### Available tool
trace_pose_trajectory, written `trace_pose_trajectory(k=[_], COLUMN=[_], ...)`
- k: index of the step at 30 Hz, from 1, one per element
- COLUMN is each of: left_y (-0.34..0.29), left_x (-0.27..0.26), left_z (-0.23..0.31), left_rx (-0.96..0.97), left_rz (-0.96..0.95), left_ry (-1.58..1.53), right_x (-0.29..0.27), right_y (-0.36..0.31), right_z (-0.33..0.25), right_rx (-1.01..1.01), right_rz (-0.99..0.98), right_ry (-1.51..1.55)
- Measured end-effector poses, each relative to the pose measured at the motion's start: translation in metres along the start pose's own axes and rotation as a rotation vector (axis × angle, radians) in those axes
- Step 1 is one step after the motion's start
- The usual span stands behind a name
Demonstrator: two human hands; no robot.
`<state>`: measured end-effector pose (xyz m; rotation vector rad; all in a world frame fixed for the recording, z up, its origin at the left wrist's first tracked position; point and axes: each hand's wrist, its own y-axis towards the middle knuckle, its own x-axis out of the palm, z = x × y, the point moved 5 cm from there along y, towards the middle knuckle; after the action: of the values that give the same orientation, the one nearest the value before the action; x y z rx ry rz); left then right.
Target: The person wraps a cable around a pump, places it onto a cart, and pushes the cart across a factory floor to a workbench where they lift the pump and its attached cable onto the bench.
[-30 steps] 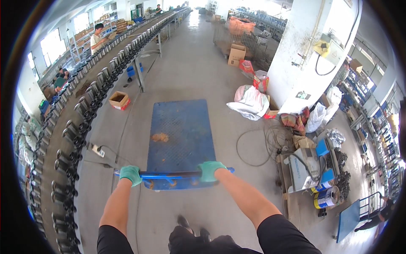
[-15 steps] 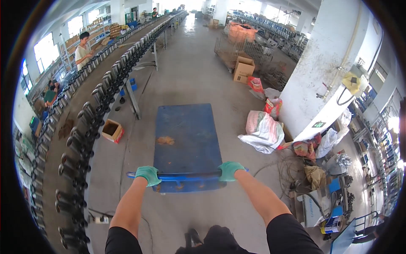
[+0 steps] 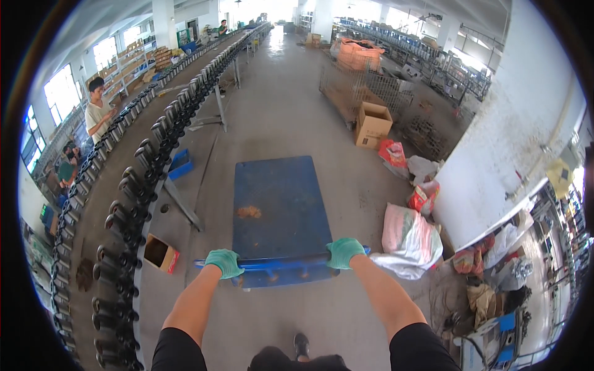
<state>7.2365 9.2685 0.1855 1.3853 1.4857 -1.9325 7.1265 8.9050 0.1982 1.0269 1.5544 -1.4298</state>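
Observation:
A blue platform trolley (image 3: 281, 204) with a flat, scuffed deck stands in front of me, an orange-brown patch marking its left side. Across its near end runs a blue push handle (image 3: 284, 261). My left hand (image 3: 224, 263), in a green glove, is wrapped round the handle near its left end. Toward the right end, my right hand (image 3: 344, 253), gloved the same way, grips the same bar. Both arms reach forward, and nothing lies on the deck apart from the patch.
Along the left runs a long conveyor line (image 3: 133, 185) carrying dark metal parts, its leg (image 3: 184, 204) and an open carton (image 3: 161, 253) beside the aisle. To the right are white sacks (image 3: 408, 241), a cardboard box (image 3: 373, 123), a wire cage (image 3: 365, 86) and a white pillar (image 3: 501, 142). A person (image 3: 98, 111) stands beyond the conveyor.
I have moved forward along the aisle with the trolley. The carton, sacks and pillar have come nearer and shifted down the view. Both hands keep hold of the handle.

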Motion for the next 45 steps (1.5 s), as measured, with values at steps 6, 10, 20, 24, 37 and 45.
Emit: trace_pose_trajectory(k=[6, 10, 20, 24, 37, 45], left_y=[0.184, 0.305, 0.605, 0.726, 1.125, 1.373], left_x=[-0.121, -0.204, -0.400, -0.474, -0.730, -0.881], left_z=[-0.046, -0.074, -0.171, -0.218, -0.365, -0.464], left_rx=[0.081, 0.106, 0.104, 0.091, 0.102, 0.123], left_rz=[0.014, 0.060, -0.002, 0.077, 0.124, 0.153], left_ry=[-0.010, 0.003, -0.033, -0.039, 0.003, 0.013], right_x=[-0.086, -0.144, -0.282, -0.336, -0.512, -0.635], right_y=[0.204, 0.339, 0.670, 0.805, 1.241, 1.498], right_z=[0.065, 0.111, 0.205, 0.238, 0.347, 0.400], right_rx=[0.085, 0.105, 0.100, 0.095, 0.094, 0.140], right_rz=[-0.150, -0.149, -0.222, -0.201, -0.089, -0.160], right_ry=[0.019, -0.024, -0.063, -0.052, 0.060, 0.017])
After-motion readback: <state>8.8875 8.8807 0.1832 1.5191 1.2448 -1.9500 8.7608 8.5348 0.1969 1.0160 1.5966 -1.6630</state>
